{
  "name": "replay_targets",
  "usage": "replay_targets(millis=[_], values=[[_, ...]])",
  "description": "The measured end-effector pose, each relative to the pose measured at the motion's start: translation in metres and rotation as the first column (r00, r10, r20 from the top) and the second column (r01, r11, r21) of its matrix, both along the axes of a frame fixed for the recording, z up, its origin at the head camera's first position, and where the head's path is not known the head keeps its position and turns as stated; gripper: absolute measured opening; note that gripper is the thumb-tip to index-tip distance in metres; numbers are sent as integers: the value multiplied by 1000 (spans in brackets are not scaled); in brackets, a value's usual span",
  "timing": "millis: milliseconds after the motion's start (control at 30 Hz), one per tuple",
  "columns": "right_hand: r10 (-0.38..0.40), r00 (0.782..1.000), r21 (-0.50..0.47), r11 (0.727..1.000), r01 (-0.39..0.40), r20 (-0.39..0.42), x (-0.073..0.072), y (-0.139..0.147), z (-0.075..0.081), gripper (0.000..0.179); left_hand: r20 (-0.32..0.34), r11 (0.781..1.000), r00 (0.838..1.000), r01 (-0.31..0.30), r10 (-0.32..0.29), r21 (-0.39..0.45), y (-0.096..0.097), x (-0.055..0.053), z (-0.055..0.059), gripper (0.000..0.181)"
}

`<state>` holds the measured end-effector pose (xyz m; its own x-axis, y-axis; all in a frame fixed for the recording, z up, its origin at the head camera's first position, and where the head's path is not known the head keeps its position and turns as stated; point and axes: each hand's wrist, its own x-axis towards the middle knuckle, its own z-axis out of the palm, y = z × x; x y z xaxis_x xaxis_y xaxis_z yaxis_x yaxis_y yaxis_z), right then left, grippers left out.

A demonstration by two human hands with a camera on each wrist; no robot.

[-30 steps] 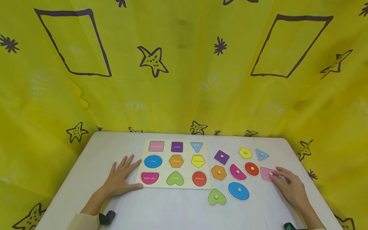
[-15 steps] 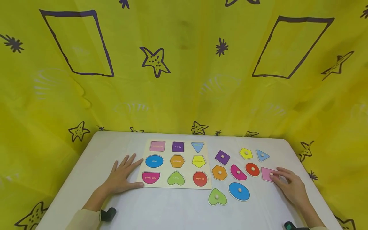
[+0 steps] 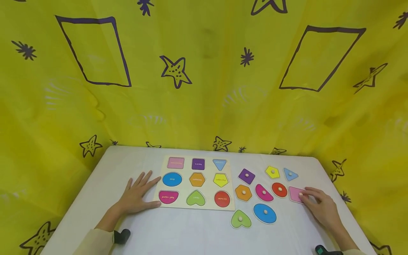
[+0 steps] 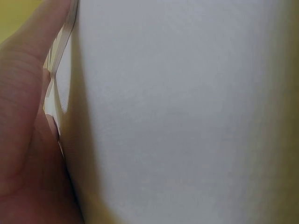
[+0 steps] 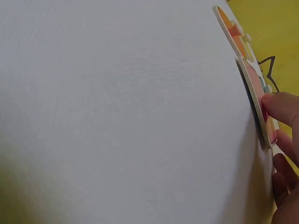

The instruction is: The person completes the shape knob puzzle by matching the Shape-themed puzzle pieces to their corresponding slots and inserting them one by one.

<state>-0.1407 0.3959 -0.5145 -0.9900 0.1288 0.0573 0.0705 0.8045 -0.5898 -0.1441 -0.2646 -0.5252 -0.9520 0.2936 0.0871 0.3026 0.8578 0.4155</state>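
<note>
A cream puzzle board (image 3: 185,208) with printed shapes lies flat on the table. My left hand (image 3: 137,196) is spread at the board's left edge, its thumb and forefinger reaching that edge. On the right, my right hand (image 3: 323,209) pinches at the knob of a pink rectangle puzzle piece (image 3: 294,194). The right wrist view shows the thumb (image 5: 282,106) at the knob and that pink piece (image 5: 254,84) lying flat on the table. In the left wrist view the thumb (image 4: 23,84) hides most of the board.
Between board and right hand lie several knobbed pieces: a purple square (image 3: 246,176), orange hexagon (image 3: 243,193), magenta half round (image 3: 264,193), red circle (image 3: 279,190), blue oval (image 3: 265,213), green heart (image 3: 241,219), yellow pentagon (image 3: 272,172) and blue triangle (image 3: 290,174). A yellow curtain (image 3: 204,106) hangs behind.
The head view has shifted slightly. Both hands, the board and the pieces keep their places, with the right hand still at the pink rectangle.
</note>
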Motion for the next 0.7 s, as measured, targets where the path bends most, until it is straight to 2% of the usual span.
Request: replay_targets(millis=[167, 333, 567, 700], values=[[19, 998, 23, 1000, -17, -58, -2, 4, 11, 41, 7, 1000, 1000, 2, -2, -6, 2, 0, 3, 93], [32, 994, 16, 999, -31, -105, -11, 0, 24, 40, 43, 998, 999, -15, 18, -58, 2, 1, 4, 93], [74, 978, 20, 997, -72, -196, -25, -18, 43, 34, 43, 999, 999, -11, 13, -51, 2, -1, 3, 94], [81, 977, 10, 997, -81, -197, -34, -32, 49, 35, 47, 998, 999, -16, 18, -58, 2, -1, 3, 94]])
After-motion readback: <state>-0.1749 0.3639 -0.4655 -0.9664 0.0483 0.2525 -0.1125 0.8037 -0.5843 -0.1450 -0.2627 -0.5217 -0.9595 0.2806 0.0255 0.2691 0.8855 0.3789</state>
